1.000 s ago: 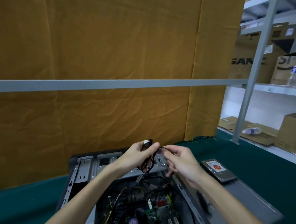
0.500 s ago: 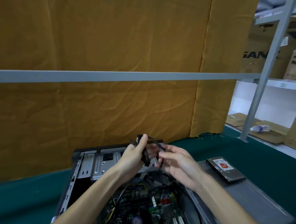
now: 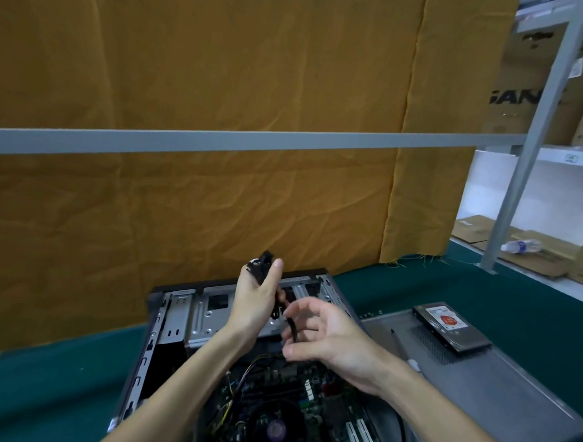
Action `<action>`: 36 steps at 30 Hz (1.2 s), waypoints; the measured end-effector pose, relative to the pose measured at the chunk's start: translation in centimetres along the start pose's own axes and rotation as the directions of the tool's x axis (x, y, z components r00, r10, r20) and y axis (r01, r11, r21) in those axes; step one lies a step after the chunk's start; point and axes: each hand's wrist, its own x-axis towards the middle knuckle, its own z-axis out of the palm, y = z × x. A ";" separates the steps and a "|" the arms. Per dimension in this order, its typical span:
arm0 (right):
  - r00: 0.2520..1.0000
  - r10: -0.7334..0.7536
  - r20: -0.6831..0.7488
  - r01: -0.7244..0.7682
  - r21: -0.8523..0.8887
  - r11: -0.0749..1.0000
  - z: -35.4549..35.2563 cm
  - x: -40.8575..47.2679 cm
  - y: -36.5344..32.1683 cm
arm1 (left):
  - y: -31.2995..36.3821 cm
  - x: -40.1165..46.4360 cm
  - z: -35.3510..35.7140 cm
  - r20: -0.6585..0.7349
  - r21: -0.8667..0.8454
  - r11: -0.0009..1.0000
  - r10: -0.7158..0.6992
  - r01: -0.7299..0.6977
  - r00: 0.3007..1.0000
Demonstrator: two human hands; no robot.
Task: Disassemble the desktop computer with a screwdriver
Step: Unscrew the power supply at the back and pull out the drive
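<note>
Where the view begins, nearest the camera: open desktop computer case (image 3: 177,319) on green table cover (image 3: 38,393), motherboard (image 3: 294,407) exposed inside. Right hand (image 3: 337,346), fingers loosely curled, pinching a black cable (image 3: 292,329). Left hand (image 3: 257,302), closed around the cable's black connector (image 3: 262,265), raised above the drive bay. Right of case: grey side panel (image 3: 497,394) bearing screwdriver (image 3: 403,348) and hard drive (image 3: 451,327). Behind: grey rail (image 3: 220,142), mustard cloth (image 3: 190,63), shelving with cardboard boxes (image 3: 523,94).
</note>
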 end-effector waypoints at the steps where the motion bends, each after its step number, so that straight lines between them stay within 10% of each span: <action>1: 1.000 -0.018 0.001 0.018 -0.043 0.999 -0.1 -0.1 0.0 | -0.1 -0.1 0.0 0.010 0.024 0.999 0.032 -0.032 0.999; 7: 0.988 -0.079 0.136 0.059 0.147 0.987 -0.7 -0.4 -0.3 | -0.6 -0.2 0.1 -0.050 0.091 0.993 0.082 -0.077 0.995; 13: 0.895 -0.302 -0.327 0.258 -0.172 0.951 -0.8 1.8 -0.1 | -0.5 -1.3 1.1 0.157 0.082 0.997 -0.012 -0.001 0.987; 19: 0.825 0.021 -0.565 -0.135 -0.160 0.978 -0.1 3.2 -0.3 | -0.2 -2.2 2.6 0.234 -0.017 0.980 -0.189 0.198 0.954; 24: 0.939 0.265 -0.219 -0.203 0.271 0.941 1.2 3.0 -0.2 | 0.3 -2.9 2.1 0.281 0.123 0.991 -0.083 0.050 0.956; 36: 0.922 0.317 0.221 -0.366 0.233 0.901 -1.3 1.5 -1.6 | 0.7 -1.6 -0.5 0.383 0.069 0.996 0.021 -0.051 0.923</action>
